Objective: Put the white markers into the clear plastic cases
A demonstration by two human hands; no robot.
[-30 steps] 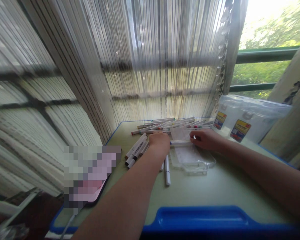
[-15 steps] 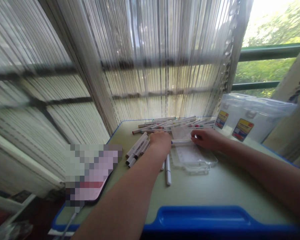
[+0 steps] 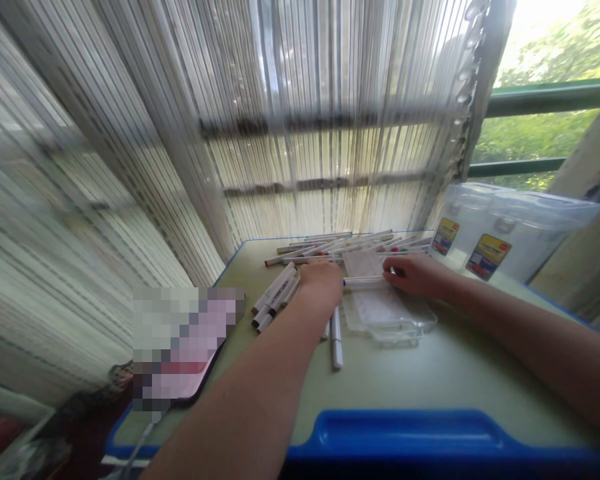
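Observation:
My right hand (image 3: pixel 407 275) has its fingers closed on the right end of a white marker (image 3: pixel 364 283) with a blue tip, held level over a clear plastic case (image 3: pixel 390 313). Beside the marker's blue end is my left hand (image 3: pixel 321 277); its fingers are hidden behind the back of the hand. Several white markers (image 3: pixel 275 297) lie in a slanted group left of my left hand. Another white marker (image 3: pixel 336 340) points toward me below it. Behind both hands spreads a loose pile of thin white markers (image 3: pixel 310 252) with coloured ends.
Two clear lidded boxes (image 3: pixel 520 230) with yellow and blue labels stand at the table's back right. A pink, pixelated flat object (image 3: pixel 195 360) with a cable lies at the left edge. A blue tray (image 3: pixel 405 430) lines the near edge; a striped curtain hangs behind.
The camera view has shifted slightly. Both hands and the marker stay in nearly the same place.

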